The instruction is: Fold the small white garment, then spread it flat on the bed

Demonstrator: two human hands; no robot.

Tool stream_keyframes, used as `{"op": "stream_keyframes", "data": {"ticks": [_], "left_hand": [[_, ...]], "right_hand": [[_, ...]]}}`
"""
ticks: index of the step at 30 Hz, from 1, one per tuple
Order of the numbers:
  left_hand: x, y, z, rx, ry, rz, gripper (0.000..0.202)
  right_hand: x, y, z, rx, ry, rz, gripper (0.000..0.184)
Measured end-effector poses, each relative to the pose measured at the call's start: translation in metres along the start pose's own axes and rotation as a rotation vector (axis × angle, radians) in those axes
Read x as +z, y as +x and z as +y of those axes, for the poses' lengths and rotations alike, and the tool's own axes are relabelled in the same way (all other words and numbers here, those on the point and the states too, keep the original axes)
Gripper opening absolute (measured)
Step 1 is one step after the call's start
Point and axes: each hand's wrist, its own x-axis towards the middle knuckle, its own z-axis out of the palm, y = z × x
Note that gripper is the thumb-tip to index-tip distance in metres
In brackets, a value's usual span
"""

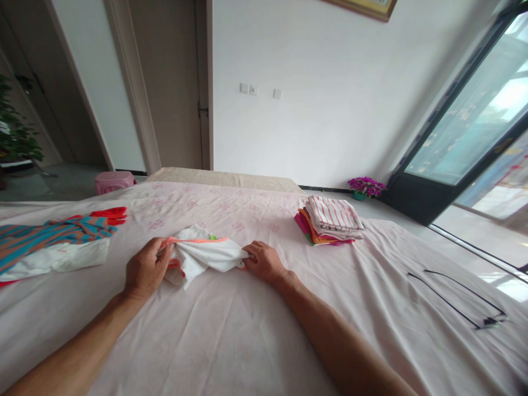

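A crumpled white cloth [202, 256] with an orange-pink edge lies on the pale pink bed sheet [247, 341] in front of me. My left hand [145, 269] is closed on its left end, fingers curled into the fabric. My right hand [264, 261] pinches its right end, knuckles up. The cloth is bunched between the two hands and rests on the sheet.
A folded stack of striped and coloured cloths [330, 221] sits at the right. Unfolded teal-striped, white and red garments [53, 245] lie at the left. A thin black cable [457, 300] lies on the sheet at far right. Beyond are a pink stool [113, 180], a door and a flower pot [365, 188].
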Motion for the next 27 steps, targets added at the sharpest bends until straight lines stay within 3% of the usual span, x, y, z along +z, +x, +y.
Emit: {"op": "stream_keyframes", "data": {"ticks": [3, 10, 17, 21, 24, 27], "left_hand": [[-0.002, 0.000, 0.002, 0.012, -0.012, 0.013, 0.026], [-0.008, 0.000, 0.016, 0.109, -0.099, 0.084, 0.021], [-0.012, 0.001, 0.023, 0.165, -0.127, 0.097, 0.019], [-0.012, -0.001, 0.021, 0.132, -0.186, 0.080, 0.022], [-0.010, -0.003, 0.022, 0.096, -0.281, -0.011, 0.024], [-0.009, -0.007, 0.030, 0.092, -0.377, -0.154, 0.025]], "right_hand": [[-0.002, 0.001, 0.002, 0.064, -0.012, 0.094, 0.023], [-0.020, 0.004, 0.007, 0.153, 0.081, 0.586, 0.034], [-0.025, 0.005, 0.022, 0.218, -0.061, 0.574, 0.035], [-0.025, 0.007, 0.027, 0.212, 0.041, 0.607, 0.029], [-0.021, 0.009, 0.034, 0.186, 0.189, 0.651, 0.024], [-0.014, 0.008, 0.045, 0.292, 0.303, 0.721, 0.029]]}}
